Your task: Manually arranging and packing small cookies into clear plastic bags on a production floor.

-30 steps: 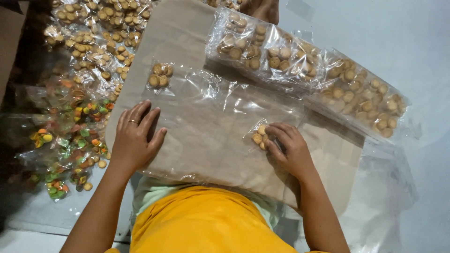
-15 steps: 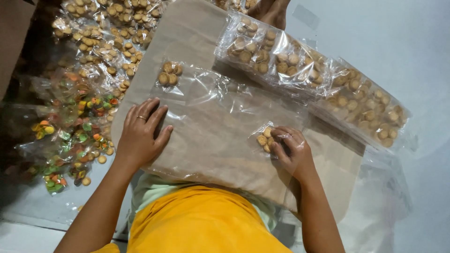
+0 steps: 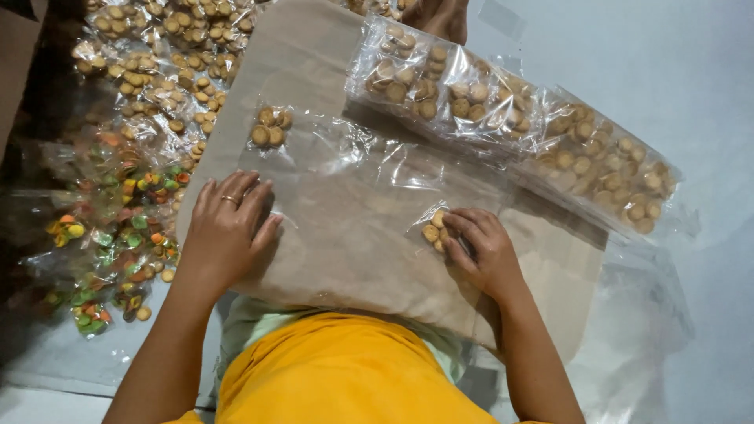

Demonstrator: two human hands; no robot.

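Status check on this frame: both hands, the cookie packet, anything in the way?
Left hand flat on the clear plastic sheet, holding nothing. Right hand fingers pressing on small cookie packet. Second packet lies apart, up-left. Long filled strips beyond, not obstructing.

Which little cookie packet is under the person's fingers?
The small packet under the right hand, near the sheet's middle. The other loose packet lies untouched beyond the left hand, which rests flat on the plastic sheet.
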